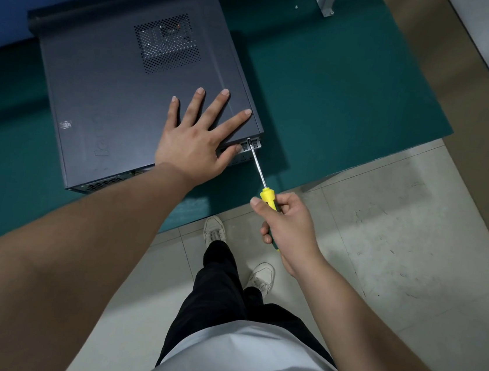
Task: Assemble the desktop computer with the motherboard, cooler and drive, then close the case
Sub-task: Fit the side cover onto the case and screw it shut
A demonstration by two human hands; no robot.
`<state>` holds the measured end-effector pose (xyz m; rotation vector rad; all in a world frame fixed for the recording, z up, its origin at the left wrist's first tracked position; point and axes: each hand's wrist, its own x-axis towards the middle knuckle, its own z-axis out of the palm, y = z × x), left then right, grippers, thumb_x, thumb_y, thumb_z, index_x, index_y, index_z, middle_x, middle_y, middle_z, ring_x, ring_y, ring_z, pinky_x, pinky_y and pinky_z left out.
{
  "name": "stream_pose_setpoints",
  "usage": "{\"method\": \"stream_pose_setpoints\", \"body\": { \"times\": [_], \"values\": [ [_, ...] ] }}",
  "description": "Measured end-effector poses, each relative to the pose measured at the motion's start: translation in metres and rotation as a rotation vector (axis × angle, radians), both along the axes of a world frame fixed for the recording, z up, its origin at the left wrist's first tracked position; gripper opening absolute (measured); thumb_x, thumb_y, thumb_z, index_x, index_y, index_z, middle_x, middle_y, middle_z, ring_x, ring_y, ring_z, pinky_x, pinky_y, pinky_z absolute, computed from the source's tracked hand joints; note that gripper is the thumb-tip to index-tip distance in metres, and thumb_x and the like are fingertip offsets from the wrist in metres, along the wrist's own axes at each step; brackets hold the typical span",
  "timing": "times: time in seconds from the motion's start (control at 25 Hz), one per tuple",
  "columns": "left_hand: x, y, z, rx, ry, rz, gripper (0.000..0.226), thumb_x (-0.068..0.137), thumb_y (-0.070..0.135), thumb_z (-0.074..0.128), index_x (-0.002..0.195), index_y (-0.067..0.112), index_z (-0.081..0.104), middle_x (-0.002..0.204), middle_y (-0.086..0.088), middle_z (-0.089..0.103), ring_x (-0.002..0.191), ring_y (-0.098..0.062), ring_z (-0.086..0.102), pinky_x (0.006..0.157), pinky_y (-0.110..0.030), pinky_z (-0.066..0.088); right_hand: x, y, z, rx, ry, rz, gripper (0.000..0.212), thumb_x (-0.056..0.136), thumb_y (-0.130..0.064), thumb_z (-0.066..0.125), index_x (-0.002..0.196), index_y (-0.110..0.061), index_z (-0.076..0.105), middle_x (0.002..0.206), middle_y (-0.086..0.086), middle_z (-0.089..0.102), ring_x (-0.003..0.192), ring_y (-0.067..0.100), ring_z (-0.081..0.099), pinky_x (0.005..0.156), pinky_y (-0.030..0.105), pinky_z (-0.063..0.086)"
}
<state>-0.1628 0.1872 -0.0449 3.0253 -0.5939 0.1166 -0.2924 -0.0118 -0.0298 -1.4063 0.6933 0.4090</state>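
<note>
1. Right hand (290,230) grip is clamped around the screwdriver (263,184) handle; tip meets the case's rear corner.
2. Left hand (198,137) lies flat, fingers spread, on the closed case (110,93) on the bench (324,87); likely heavy, rigid, smooth; steady it from above.

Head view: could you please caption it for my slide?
Left hand pressing flat on the closed case while the right hand drives a yellow-handled screwdriver into its rear corner.

On the near left of the computer case (119,91) side panel runs an embossed brand word, turned sideways and only partly legible, seemingly "lenovo"; further left sits a small pale sticker (66,125), its print too tiny to read.
</note>
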Motion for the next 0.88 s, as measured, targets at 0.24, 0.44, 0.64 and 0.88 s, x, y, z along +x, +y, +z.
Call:
{"method": "stream_pose_setpoints", "body": {
  "times": [0.24,0.44,0.64,0.88],
  "values": [
    [0.0,0.0,-0.002,0.001,-0.011,-0.001,0.062,0.101,0.072,0.02,0.158,0.055,0.002,0.172,0.004,0.01,0.157,-0.036,0.011,0.119,-0.068,0.015,-0.003,-0.001,0.002,-0.402,-0.115,0.05,0.027,0.091,-0.048,0.072,0.084,-0.022,0.069,0.072,-0.004,0.073,0.055,0.01,0.07,0.051,0.032,0.056],
    [0.001,0.001,-0.003,-0.001,-0.016,-0.005,0.062,0.101,0.072,0.021,0.158,0.055,0.003,0.171,0.004,0.011,0.156,-0.036,0.012,0.119,-0.069,0.015,0.001,0.001,0.007,0.141,0.054,-0.021,0.037,0.096,-0.044,0.067,0.091,-0.008,0.072,0.071,0.006,0.07,0.049,0.014,0.054,0.043,0.024,0.041],
    [0.0,0.0,-0.001,-0.002,-0.018,-0.002,0.062,0.101,0.072,0.02,0.158,0.054,0.003,0.171,0.004,0.011,0.157,-0.036,0.012,0.119,-0.069,0.015,-0.002,0.004,-0.001,-0.087,-0.082,0.026,0.034,0.088,-0.042,0.078,0.095,-0.01,0.065,0.068,-0.002,0.067,0.052,0.017,0.06,0.046,0.027,0.046],
    [0.001,0.0,-0.003,0.003,-0.016,-0.008,0.062,0.101,0.071,0.021,0.158,0.054,0.003,0.171,0.004,0.011,0.156,-0.037,0.012,0.119,-0.069,0.015,0.001,0.0,-0.002,0.115,-0.055,0.007,0.025,0.091,-0.038,0.075,0.076,-0.019,0.071,0.068,0.004,0.063,0.05,0.016,0.054,0.044,0.026,0.044]
  ]
}}
